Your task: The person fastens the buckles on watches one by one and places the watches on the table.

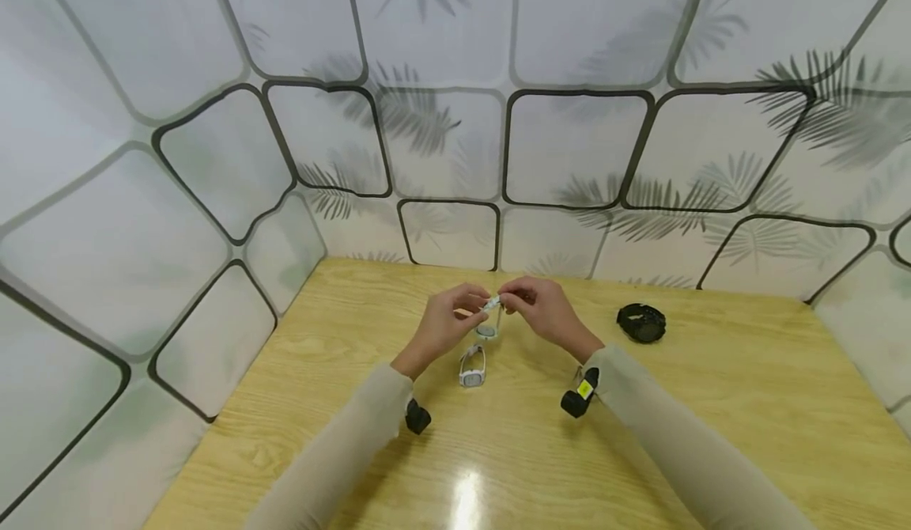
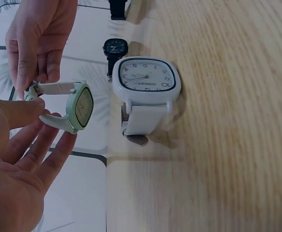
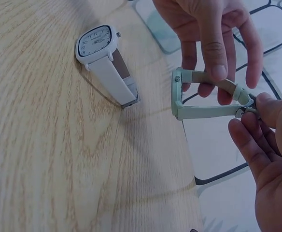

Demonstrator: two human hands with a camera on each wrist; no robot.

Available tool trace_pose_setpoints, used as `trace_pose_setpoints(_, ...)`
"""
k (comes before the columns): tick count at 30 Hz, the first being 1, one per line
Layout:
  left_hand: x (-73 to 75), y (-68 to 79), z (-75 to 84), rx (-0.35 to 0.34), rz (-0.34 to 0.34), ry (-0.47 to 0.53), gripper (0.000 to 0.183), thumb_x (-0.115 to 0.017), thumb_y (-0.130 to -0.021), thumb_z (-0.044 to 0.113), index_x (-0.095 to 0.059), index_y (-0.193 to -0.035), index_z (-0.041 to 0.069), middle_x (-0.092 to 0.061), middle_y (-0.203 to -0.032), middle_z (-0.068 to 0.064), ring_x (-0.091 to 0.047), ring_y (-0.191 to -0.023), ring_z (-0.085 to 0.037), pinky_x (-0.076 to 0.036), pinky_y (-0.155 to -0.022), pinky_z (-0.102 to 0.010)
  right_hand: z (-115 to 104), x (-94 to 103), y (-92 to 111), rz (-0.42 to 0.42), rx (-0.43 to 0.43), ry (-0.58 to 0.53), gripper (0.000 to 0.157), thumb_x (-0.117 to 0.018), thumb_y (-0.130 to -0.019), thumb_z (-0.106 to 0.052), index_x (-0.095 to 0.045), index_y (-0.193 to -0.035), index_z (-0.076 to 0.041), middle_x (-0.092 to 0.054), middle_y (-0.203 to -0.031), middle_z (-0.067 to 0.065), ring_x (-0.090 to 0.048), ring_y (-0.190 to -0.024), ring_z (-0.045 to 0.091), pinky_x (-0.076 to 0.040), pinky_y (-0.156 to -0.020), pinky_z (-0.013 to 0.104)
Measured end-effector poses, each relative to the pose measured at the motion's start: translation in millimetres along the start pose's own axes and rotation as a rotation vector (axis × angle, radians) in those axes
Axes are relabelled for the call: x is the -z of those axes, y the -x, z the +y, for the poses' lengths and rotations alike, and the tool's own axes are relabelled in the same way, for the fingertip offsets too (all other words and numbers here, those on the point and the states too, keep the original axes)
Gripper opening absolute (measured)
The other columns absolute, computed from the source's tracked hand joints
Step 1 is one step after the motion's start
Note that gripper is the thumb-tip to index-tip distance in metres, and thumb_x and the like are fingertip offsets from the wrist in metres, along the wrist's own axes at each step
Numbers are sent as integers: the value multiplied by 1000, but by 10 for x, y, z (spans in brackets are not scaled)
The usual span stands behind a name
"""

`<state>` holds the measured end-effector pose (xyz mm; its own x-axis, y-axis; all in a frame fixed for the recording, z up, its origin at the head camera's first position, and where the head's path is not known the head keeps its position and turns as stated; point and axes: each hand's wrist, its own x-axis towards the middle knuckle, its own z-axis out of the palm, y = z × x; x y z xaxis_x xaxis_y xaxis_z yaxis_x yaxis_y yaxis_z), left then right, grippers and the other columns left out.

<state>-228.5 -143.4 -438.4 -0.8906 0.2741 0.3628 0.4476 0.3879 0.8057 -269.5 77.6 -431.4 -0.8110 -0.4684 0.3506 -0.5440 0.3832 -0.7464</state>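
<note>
Both hands hold a mint-green wristwatch (image 3: 176,94) in the air above the table, its strap looped round to the buckle. The left hand (image 1: 447,319) pinches one side of the strap between thumb and fingers. At the buckle end, the right hand (image 1: 544,311) pinches the strap with thumb and fingertips. In the left wrist view the watch's square dial (image 2: 84,107) faces away from the palms. Nearer to the person, a white wristwatch (image 1: 472,367) stands on the table with its strap closed in a loop. Fingers hide part of the buckle.
A black wristwatch (image 1: 642,323) lies on the wooden table (image 1: 747,403), right of the hands. Patterned fabric walls (image 1: 448,150) rise behind and at the sides of the table. Each wrist wears a small black camera (image 1: 580,394).
</note>
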Motion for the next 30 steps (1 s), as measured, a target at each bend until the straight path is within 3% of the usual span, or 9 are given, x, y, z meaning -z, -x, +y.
trace_pose_setpoints(10, -12, 80, -70, -17, -5, -45, 32, -72, -95, -1, -73, -125, 9, -76, -110, -13, -75, -94, -27, -60, -70, -26, 7, -21, -31, -15, -35, -2, 20, -67, -102, -20, -76, -112, -6, -73, -94, 1, -71, -81, 17, -57, -72, 37)
trace_pose_setpoints(13, -15, 78, -52, 16, -10, 28, 31, -71, -95, -2, -73, -125, 6, -74, -110, -21, -75, -93, -31, -62, -69, -30, 11, -36, -43, -8, -50, -11, 19, -67, -102, -20, -76, -112, -6, -73, -96, 2, -71, -80, 14, -58, -74, 38)
trace_pose_setpoints(17, -30, 69, -30, 117, -20, 214, 33, -68, -96, -5, -70, -129, 2, -70, -112, -32, -73, -94, -37, -63, -70, -37, 11, -49, -26, 4, -58, -44, 21, -66, -103, -19, -74, -119, -8, -73, -104, 6, -71, -82, 16, -61, -76, 45)
trace_pose_setpoints(22, -34, 39, -6, 218, 5, 389, 36, -64, -99, -6, -65, -134, 0, -66, -115, -36, -71, -97, -40, -63, -75, -44, 26, -40, 53, -49, -50, -34, 42, -66, -103, -24, -60, -143, -15, -66, -127, 9, -71, -92, 21, -61, -77, 41)
trace_pose_setpoints(28, -27, 22, 14, 287, 0, 496, 37, -63, -99, -5, -63, -136, -1, -67, -116, -28, -71, -98, -38, -62, -78, -45, 51, -32, 132, -177, -84, -30, 82, -79, -93, -30, -34, -162, -26, -53, -144, 12, -67, -103, 24, -59, -84, 40)
trace_pose_setpoints(30, -34, 17, 9, 305, -8, 525, 37, -63, -100, -5, -62, -137, -1, -65, -118, -30, -71, -99, -39, -62, -79, -45, 63, -34, 155, -226, -111, -60, 93, -82, -90, -28, -26, -164, -29, -49, -147, 12, -66, -104, 24, -58, -85, 42)
